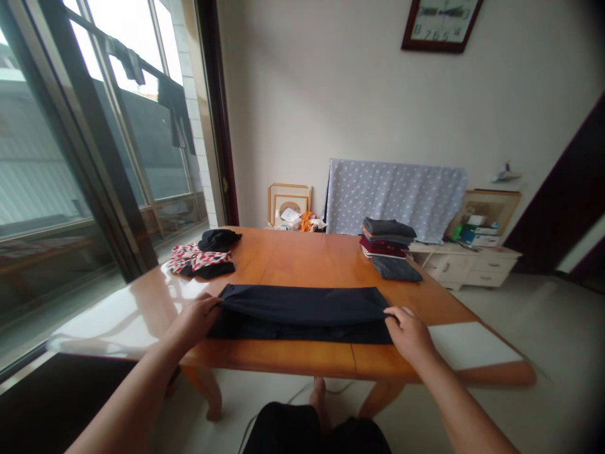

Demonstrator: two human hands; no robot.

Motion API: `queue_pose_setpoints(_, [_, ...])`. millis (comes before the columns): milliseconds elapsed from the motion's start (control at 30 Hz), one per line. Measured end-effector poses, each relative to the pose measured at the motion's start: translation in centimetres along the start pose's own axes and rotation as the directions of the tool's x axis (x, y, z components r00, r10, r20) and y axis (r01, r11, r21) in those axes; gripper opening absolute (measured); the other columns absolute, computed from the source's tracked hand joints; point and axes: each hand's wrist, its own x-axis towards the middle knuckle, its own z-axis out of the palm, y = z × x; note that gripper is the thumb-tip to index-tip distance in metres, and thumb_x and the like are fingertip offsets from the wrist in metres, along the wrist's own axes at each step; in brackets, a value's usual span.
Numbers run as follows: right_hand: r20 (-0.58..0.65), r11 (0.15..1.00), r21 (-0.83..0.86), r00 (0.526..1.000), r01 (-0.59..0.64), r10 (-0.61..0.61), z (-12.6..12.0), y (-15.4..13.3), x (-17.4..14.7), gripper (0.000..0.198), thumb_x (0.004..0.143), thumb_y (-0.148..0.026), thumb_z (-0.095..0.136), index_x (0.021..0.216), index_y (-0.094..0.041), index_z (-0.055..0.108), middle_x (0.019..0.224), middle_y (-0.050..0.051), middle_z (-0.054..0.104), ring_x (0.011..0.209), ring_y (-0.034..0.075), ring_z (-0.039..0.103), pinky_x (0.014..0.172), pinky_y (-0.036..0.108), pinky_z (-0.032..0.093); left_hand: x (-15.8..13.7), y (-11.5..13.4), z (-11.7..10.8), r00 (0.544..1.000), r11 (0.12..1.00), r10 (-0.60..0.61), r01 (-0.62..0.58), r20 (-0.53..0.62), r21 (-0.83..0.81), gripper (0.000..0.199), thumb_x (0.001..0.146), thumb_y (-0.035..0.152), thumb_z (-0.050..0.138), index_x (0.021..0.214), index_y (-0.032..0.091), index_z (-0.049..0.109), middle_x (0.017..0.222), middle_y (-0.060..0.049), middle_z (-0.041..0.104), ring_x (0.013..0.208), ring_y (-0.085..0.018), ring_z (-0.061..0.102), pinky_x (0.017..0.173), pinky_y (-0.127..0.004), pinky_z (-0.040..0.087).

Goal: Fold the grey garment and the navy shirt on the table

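A dark navy garment (302, 309) lies folded lengthwise across the front of the wooden table; its exact kind I cannot make out. My left hand (204, 314) pinches the upper layer at its left end. At the right end, my right hand (406, 328) grips the same layer between thumb and fingers. Between the hands the cloth's front edge is slightly lifted and sags over a darker lower layer.
The wooden table (283, 252) carries a stack of folded clothes (387, 243) at back right, a red-and-white patterned garment (201, 257) and black cloth (220, 239) at back left. A white sheet (475, 345) lies at the right edge. A low white cabinet (482, 268) stands behind.
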Motion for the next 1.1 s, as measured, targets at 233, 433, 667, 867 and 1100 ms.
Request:
queue_pose_setpoints(233, [-0.028,0.999,0.020,0.999,0.026,-0.026,-0.6,-0.4,-2.8,0.035,0.088,-0.024,0.040,0.109,-0.021,0.068,0.116,0.010,0.067,0.112,0.023,0.061,0.103,0.033,0.045,-3.6,0.5,1.2,0.998,1.000,0.000,0.001,-0.059,0.019,0.039,0.093,0.040,0.042,0.114,0.020,0.069,0.110,-0.010,0.066,0.100,-0.023,0.064,0.092,-0.030,0.050])
queue_pose_setpoints(433, [0.005,0.999,-0.040,1.000,0.029,-0.028,-0.2,0.1,-3.5,0.037,0.087,-0.020,0.042,0.111,-0.021,0.070,0.122,0.010,0.066,0.116,0.023,0.060,0.107,0.035,0.044,-4.6,1.4,1.5,0.998,0.994,-0.035,0.040,-0.052,0.100,0.040,0.092,0.035,0.040,0.115,0.020,0.070,0.120,-0.010,0.064,0.107,-0.023,0.065,0.100,-0.031,0.048])
queue_pose_setpoints(667, [-0.022,0.997,-0.050,0.998,0.058,-0.059,0.6,1.2,-4.3,0.038,0.088,-0.022,0.043,0.114,-0.022,0.071,0.126,0.010,0.065,0.121,0.025,0.058,0.109,0.038,0.044,-4.6,1.8,2.0,0.997,0.985,-0.062,0.067,-0.035,0.158,0.042,0.089,0.030,0.041,0.117,0.021,0.071,0.124,-0.009,0.064,0.114,-0.023,0.062,0.107,-0.030,0.043])
queue_pose_setpoints(867, [-0.009,0.988,-0.122,0.995,0.099,-0.101,0.7,1.8,-4.9,0.035,0.089,-0.028,0.045,0.110,-0.023,0.074,0.124,0.010,0.067,0.120,0.027,0.059,0.108,0.042,0.044,-5.8,3.8,0.8,0.987,0.966,-0.148,0.157,-0.061,0.205,0.041,0.094,0.051,0.044,0.114,0.030,0.072,0.128,-0.006,0.064,0.123,-0.029,0.054,0.107,-0.043,0.039])
queue_pose_setpoints(1100, [-0.118,0.995,0.016,0.989,0.095,-0.093,0.7,2.0,-4.4,0.034,0.092,-0.043,0.047,0.108,-0.025,0.072,0.120,0.009,0.069,0.116,0.028,0.061,0.105,0.044,0.046,-4.2,4.7,-0.3,0.936,0.935,-0.255,0.302,-0.242,0.184,0.045,0.101,0.046,0.031,0.109,0.026,0.070,0.122,-0.007,0.066,0.114,-0.026,0.058,0.100,-0.037,0.043])
